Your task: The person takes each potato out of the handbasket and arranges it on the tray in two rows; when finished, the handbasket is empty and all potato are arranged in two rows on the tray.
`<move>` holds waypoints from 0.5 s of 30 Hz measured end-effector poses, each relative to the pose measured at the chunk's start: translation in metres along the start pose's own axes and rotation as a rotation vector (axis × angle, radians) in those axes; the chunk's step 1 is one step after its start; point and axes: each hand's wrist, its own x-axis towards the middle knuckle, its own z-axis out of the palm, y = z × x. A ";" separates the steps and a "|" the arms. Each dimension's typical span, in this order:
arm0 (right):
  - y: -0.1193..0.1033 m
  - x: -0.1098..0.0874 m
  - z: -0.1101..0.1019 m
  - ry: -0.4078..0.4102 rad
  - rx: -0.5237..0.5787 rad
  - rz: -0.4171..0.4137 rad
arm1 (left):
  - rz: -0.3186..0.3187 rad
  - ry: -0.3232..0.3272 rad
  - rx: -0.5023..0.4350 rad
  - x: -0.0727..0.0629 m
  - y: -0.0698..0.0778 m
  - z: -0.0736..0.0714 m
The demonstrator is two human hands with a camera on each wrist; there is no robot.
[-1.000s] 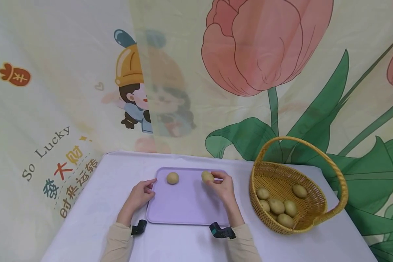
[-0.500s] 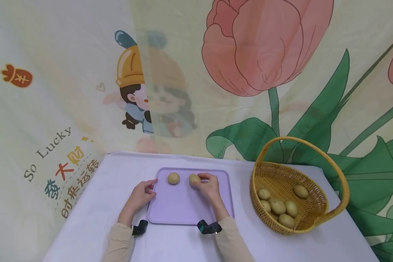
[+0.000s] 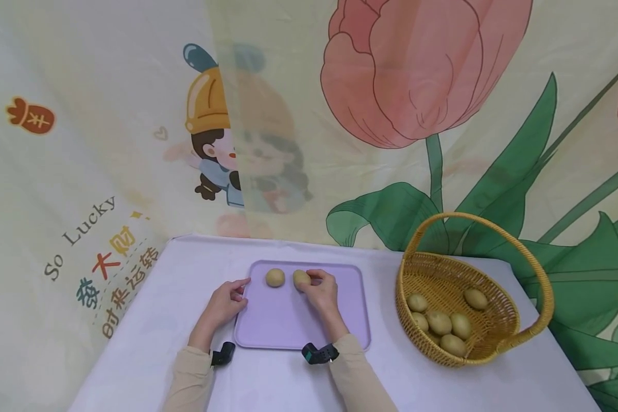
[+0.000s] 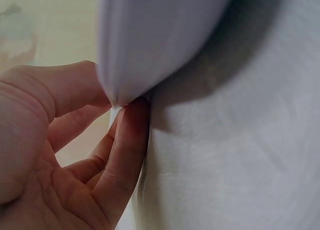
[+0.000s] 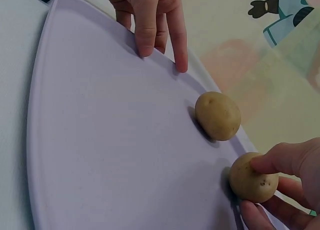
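Observation:
On the lilac tray [image 3: 298, 329], a potato [image 3: 275, 278] rests near the far edge, left of the middle. Just to its right, my right hand [image 3: 321, 290] pinches a second potato [image 3: 301, 279] between thumb and fingers, low over the tray by the far rim. The right wrist view shows the held potato [image 5: 247, 182] with a small gap to the resting potato [image 5: 217, 116]. My left hand [image 3: 225, 303] grips the tray's left rim; in the left wrist view its thumb and fingertips [image 4: 134, 112] close about the tray edge [image 4: 145, 45].
A wicker basket [image 3: 494, 357] with a tall arched handle stands right of the tray, holding several potatoes [image 3: 439, 322]. White cloth [image 3: 268, 380] covers the table. Printed curtains [image 3: 288, 114] hang behind and at the left.
My right hand has carried its potato leftward along the tray's far side, up close to the resting potato. My left hand has stayed at the rim; the head view has shifted slightly.

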 end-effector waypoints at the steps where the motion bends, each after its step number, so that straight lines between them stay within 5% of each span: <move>1: 0.000 0.000 0.000 0.001 0.000 -0.003 | 0.001 0.000 0.002 0.000 0.000 0.000; 15: -0.001 -0.004 0.002 -0.021 0.017 -0.029 | 0.001 0.007 0.006 -0.001 0.000 0.000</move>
